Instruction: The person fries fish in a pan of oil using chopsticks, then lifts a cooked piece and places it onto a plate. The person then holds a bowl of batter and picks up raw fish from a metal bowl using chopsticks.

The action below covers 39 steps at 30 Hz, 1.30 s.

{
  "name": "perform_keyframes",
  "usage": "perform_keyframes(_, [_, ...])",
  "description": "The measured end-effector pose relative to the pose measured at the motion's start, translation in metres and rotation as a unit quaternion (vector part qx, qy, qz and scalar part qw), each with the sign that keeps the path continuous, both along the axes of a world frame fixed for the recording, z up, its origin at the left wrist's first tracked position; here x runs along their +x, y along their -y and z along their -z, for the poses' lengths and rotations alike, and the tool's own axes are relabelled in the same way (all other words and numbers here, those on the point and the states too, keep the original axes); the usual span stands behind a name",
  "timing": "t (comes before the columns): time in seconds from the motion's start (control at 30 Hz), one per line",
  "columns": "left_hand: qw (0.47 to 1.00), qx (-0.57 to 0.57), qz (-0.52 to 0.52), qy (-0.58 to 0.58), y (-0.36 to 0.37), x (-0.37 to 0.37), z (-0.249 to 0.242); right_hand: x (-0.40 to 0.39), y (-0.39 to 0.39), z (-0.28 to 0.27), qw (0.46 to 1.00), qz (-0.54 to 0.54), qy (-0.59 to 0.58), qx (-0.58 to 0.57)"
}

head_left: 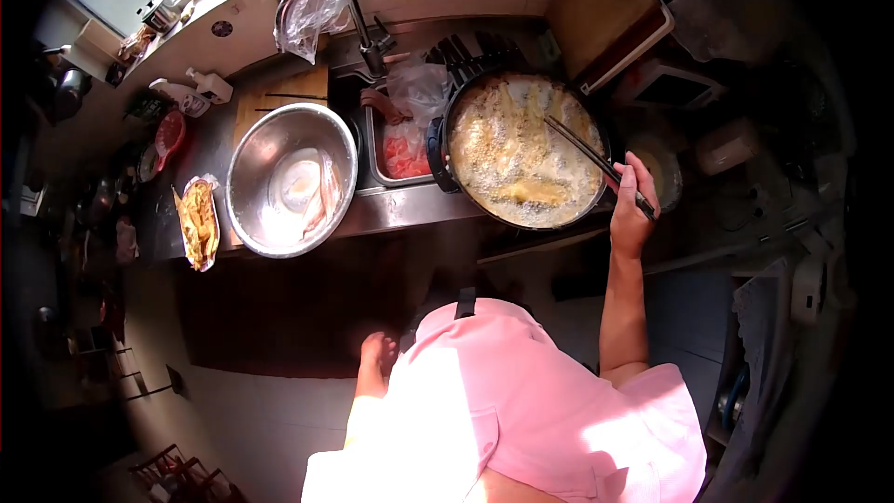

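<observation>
A pair of long dark chopsticks (pixel 585 149) is gripped in my right hand (pixel 633 200), to the right of a wide black pan (pixel 448 144). Their tips reach into bubbling oil, among long pale-golden pieces of frying food (pixel 538 192). My left hand (pixel 376 351) hangs low at my side, fingers loosely curled, away from the counter. Left of the pan stands a big metal bowl (pixel 244 168) with a pale, pinkish strip of raw food (pixel 323 194) along its inner right wall.
A sink (pixel 377 163) with plastic bags and something red lies between bowl and pan, under a plastic-wrapped faucet (pixel 368 47). Golden food (pixel 197 224) rests at the counter's left edge. A cutting board (pixel 251 98) lies behind the bowl; another board (pixel 605 9) leans behind the pan.
</observation>
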<state>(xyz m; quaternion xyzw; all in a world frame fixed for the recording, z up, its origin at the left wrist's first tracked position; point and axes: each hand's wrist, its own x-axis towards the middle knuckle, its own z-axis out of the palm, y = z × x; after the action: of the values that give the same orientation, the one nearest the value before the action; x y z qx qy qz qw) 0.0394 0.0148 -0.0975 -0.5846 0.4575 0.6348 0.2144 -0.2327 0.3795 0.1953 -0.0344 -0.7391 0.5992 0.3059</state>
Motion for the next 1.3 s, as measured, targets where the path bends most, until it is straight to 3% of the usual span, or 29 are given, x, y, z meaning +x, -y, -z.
perform_keyframes(0.03, [1.0,-0.015,0.009,-0.014,0.003,0.009,-0.001,-0.002,0.006,-0.003,0.999,-0.009,-0.035,-0.035])
perform_keyframes(0.1, [1.0,0.005,-0.011,-0.026,0.007,0.03,0.003,-0.022,-0.002,0.032,0.99,-0.068,0.105,0.066])
perform_keyframes(0.13, [1.0,0.004,-0.01,0.011,0.012,0.041,0.014,-0.031,-0.012,0.056,0.981,-0.042,0.116,0.15])
perform_keyframes(0.17, [0.999,0.005,-0.015,0.042,0.014,0.044,0.026,-0.029,-0.001,0.044,0.994,-0.04,0.097,0.035])
perform_keyframes(0.2, [0.999,0.005,-0.036,0.039,0.011,0.047,0.024,-0.036,0.01,0.027,0.997,-0.041,0.057,0.004])
perform_keyframes(0.27, [0.986,-0.029,-0.107,-0.123,0.011,0.076,0.005,-0.028,0.028,0.003,0.995,-0.054,0.029,-0.08])
perform_keyframes(0.3, [0.985,-0.031,-0.113,-0.127,0.02,0.075,0.017,-0.032,0.037,0.007,0.995,-0.06,0.025,-0.081])
perform_keyframes(0.37, [0.998,-0.006,-0.06,0.021,0.03,0.074,0.051,-0.043,0.054,0.021,0.939,-0.165,0.148,-0.264])
perform_keyframes(0.4, [0.997,-0.014,-0.066,0.033,0.029,0.065,0.038,-0.043,0.069,0.025,0.922,-0.186,0.175,-0.293])
perform_keyframes(0.57, [0.994,-0.034,-0.089,-0.062,0.038,0.044,0.019,-0.032,0.155,0.049,0.847,-0.393,0.222,-0.28])
perform_keyframes(0.6, [0.993,-0.037,-0.082,-0.074,0.038,0.039,0.016,-0.03,0.172,0.049,0.861,-0.412,0.223,-0.197])
perform_keyframes(0.63, [0.992,-0.038,-0.091,-0.075,0.039,0.035,0.013,-0.029,0.188,0.047,0.858,-0.42,0.223,-0.195])
perform_keyframes(0.7, [0.99,-0.029,-0.086,-0.104,0.04,0.028,0.005,-0.029,0.221,0.041,0.773,-0.43,0.318,-0.34])
perform_keyframes(0.77, [0.989,-0.024,-0.09,-0.112,0.041,0.02,-0.009,-0.026,0.241,0.036,0.77,-0.439,0.32,-0.335])
perform_keyframes(0.9, [0.981,-0.002,-0.118,-0.155,0.042,-0.006,-0.039,-0.031,0.244,0.034,0.845,-0.414,0.216,-0.261])
perform_keyframes(0.93, [0.976,-0.003,-0.125,-0.179,0.045,-0.014,-0.045,-0.036,0.239,0.045,0.926,-0.359,0.09,-0.068])
perform_keyframes(0.97, [0.97,-0.006,-0.132,-0.202,0.047,-0.021,-0.052,-0.04,0.236,0.055,0.949,-0.284,-0.04,0.129])
perform_keyframes(1.0, [0.967,-0.005,-0.133,-0.217,0.049,-0.029,-0.059,-0.04,0.236,0.058,0.933,-0.266,-0.144,0.194])
perform_keyframes(1.2, [0.969,0.008,-0.08,-0.235,0.059,-0.07,-0.071,-0.006,0.238,0.132,0.875,-0.353,-0.058,0.328])
perform_keyframes(1.3, [0.97,0.013,-0.06,-0.234,0.063,-0.082,-0.074,-0.02,0.24,0.176,0.865,-0.346,-0.034,0.362])
